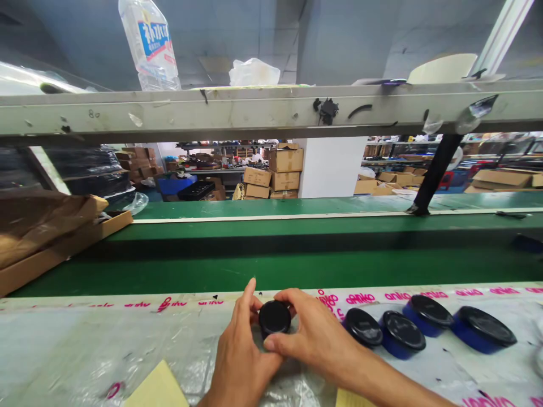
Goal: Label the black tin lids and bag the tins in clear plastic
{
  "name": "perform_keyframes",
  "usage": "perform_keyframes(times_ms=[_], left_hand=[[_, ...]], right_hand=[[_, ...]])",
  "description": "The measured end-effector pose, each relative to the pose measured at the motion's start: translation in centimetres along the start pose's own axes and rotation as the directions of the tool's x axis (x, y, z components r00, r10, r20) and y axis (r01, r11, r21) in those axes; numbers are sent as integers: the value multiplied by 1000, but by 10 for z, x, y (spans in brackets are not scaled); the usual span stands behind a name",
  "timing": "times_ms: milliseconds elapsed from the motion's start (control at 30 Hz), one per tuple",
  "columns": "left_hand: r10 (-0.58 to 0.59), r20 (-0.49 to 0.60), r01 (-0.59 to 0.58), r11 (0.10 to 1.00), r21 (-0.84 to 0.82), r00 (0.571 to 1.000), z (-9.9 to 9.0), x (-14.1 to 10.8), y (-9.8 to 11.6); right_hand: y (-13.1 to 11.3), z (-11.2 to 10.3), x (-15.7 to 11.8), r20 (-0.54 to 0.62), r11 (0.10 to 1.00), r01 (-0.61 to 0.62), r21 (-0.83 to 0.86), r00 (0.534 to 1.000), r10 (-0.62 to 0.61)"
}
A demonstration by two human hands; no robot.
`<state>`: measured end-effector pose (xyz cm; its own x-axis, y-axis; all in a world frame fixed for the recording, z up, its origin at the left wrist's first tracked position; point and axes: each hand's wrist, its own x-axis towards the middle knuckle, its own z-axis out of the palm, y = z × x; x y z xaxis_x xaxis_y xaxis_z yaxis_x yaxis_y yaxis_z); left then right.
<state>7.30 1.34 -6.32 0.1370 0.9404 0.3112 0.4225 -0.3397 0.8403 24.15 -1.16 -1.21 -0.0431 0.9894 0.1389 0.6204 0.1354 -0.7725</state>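
Observation:
In the head view, a small round container with a black lid (275, 316) is at the front edge of the work surface, between my two hands. My right hand (311, 333) grips it from the right, with the thumb at the near side and the fingers curled round the far side. My left hand (242, 339) cups its left side, the index finger stretched upward and another fingertip beside the lid. The container's lower part is mostly hidden by my hands. To the right, several blue containers with black lids (402, 333) stand in a loose group.
Plastic sheeting (85, 345) with pink lettering covers the near surface. Yellow paper (156, 387) lies at the front. Beyond runs a green conveyor belt (203, 271). A cardboard tray (106, 229) is at left. Overhead, a metal shelf (254, 110) carries a plastic bottle (153, 45).

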Motion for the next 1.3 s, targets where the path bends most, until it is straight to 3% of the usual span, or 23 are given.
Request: perform_keyframes(times_ms=[133, 200, 300, 400, 467, 533, 667, 767, 1000, 1300], left_hand=[[-9, 111, 26, 987, -156, 994, -10, 3, 5], [-79, 213, 139, 949, -284, 974, -13, 4, 12], [-157, 386, 332, 833, -442, 909, -12, 1, 23], [-157, 458, 407, 750, -521, 875, -10, -2, 30], [-144, 476, 421, 724, -547, 867, -9, -4, 32], [-129, 486, 425, 705, -568, 864, -9, -5, 32], [-111, 498, 437, 665, -606, 860, -8, -5, 29], [-93, 505, 436, 651, -622, 858, -7, -5, 25], [-111, 518, 448, 672, -589, 848, -8, -4, 26], [-95, 555, 446, 711, -544, 827, -8, -6, 28]], right_hand=[[8, -23, 3, 91, 988, 102, -120, 992, -91], [15, -33, 1, 154, 977, 156, -145, 979, -134], [25, -42, -2, 265, 981, 167, -95, 955, -137], [30, -49, -4, 199, 990, 137, -25, 971, -129], [29, -51, -5, 49, 993, 98, 65, 994, -101], [24, -49, -6, -27, 981, 46, 187, 999, -41], [13, -36, -8, 134, 897, -79, 434, 991, 22], [9, -28, -8, 219, 833, -162, 528, 974, 51], [8, -25, -6, 249, 800, -184, 572, 967, 44], [12, -22, -4, 235, 849, -174, 498, 970, 61]])
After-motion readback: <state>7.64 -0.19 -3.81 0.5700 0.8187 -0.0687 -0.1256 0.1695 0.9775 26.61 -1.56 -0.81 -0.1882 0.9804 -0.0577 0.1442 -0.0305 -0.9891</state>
